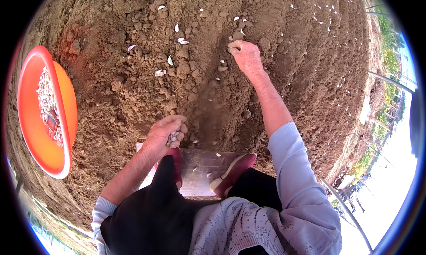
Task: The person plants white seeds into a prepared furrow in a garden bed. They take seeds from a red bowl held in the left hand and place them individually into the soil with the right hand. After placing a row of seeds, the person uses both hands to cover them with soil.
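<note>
My left hand is curled around several garlic cloves above my left knee. Farther out, my right hand reaches down to the brown soil, thumb and fingers drawn together at the surface. Whether a clove sits between those fingertips is hidden. Just beyond them a garlic clove stands near a few others by a shallow furrow. Nearer to me, a pale clove lies in the same line. More cloves are scattered on the ground to the left.
An orange plastic basin at the left holds many garlic cloves and a small dark rectangular object. My feet, in dark red shoes, rest on a flat board. Metal poles and plants edge the plot at right.
</note>
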A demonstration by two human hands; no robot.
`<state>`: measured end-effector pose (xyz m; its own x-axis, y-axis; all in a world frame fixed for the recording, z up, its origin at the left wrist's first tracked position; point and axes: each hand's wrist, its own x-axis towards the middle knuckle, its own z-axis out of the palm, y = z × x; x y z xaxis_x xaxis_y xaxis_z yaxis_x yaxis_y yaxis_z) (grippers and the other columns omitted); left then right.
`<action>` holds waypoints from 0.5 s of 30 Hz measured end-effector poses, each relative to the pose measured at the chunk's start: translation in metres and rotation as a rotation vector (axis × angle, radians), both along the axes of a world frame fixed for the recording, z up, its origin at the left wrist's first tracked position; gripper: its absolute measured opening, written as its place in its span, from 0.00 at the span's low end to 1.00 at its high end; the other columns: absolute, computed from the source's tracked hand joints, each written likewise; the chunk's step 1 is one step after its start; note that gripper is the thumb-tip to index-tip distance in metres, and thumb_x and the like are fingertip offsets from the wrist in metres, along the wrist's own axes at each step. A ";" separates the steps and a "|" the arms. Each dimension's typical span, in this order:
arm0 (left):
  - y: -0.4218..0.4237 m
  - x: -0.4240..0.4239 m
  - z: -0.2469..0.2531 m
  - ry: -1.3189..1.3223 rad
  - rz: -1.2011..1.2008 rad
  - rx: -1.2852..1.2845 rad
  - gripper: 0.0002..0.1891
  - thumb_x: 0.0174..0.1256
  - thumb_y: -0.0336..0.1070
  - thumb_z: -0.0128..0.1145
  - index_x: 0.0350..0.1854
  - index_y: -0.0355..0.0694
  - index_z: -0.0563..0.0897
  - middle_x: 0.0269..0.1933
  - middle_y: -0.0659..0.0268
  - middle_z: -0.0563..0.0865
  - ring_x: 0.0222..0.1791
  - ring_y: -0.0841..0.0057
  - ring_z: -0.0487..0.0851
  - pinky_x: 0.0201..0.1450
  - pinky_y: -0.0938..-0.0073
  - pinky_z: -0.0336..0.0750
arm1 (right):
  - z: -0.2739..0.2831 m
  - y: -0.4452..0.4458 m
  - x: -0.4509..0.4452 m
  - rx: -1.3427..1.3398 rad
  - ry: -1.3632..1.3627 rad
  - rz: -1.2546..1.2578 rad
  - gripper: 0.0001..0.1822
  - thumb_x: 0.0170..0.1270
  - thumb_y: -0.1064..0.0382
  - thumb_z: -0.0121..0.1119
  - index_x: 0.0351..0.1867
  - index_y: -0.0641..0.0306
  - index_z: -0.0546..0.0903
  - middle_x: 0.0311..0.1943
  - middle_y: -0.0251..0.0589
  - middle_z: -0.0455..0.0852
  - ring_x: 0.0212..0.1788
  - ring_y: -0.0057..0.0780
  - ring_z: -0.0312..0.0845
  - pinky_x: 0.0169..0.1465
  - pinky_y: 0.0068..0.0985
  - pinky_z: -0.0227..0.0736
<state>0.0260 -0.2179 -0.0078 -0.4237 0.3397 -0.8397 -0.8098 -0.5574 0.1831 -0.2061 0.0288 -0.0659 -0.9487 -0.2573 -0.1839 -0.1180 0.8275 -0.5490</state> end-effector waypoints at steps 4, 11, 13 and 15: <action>0.001 -0.001 -0.003 0.005 -0.030 0.003 0.12 0.74 0.39 0.53 0.52 0.37 0.77 0.35 0.67 0.82 0.27 0.84 0.78 0.20 0.86 0.66 | -0.008 -0.008 -0.001 0.205 -0.012 0.003 0.08 0.57 0.63 0.64 0.38 0.59 0.85 0.40 0.47 0.87 0.45 0.47 0.83 0.50 0.39 0.77; -0.003 0.002 -0.002 0.000 -0.004 0.001 0.13 0.73 0.38 0.54 0.53 0.37 0.77 0.34 0.66 0.83 0.26 0.84 0.78 0.19 0.86 0.67 | 0.000 -0.010 -0.010 0.135 -0.054 -0.118 0.09 0.58 0.63 0.64 0.40 0.57 0.83 0.39 0.45 0.86 0.45 0.47 0.83 0.50 0.39 0.77; -0.003 0.003 -0.002 -0.004 0.000 0.006 0.14 0.73 0.38 0.55 0.54 0.36 0.77 0.34 0.66 0.83 0.26 0.83 0.78 0.19 0.85 0.67 | 0.002 -0.008 -0.012 0.067 0.034 -0.138 0.10 0.59 0.62 0.64 0.42 0.56 0.83 0.38 0.45 0.86 0.46 0.47 0.82 0.50 0.39 0.76; -0.003 0.003 -0.002 -0.007 0.003 -0.002 0.14 0.73 0.38 0.55 0.54 0.35 0.77 0.34 0.66 0.83 0.26 0.83 0.78 0.19 0.85 0.67 | -0.007 -0.008 -0.011 0.160 0.179 -0.017 0.10 0.59 0.64 0.62 0.42 0.54 0.83 0.38 0.45 0.84 0.42 0.47 0.83 0.47 0.40 0.78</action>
<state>0.0290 -0.2206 -0.0098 -0.4193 0.3368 -0.8430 -0.8091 -0.5599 0.1787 -0.2172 0.0210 -0.0730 -0.9738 -0.2219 -0.0494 -0.1868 0.9048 -0.3826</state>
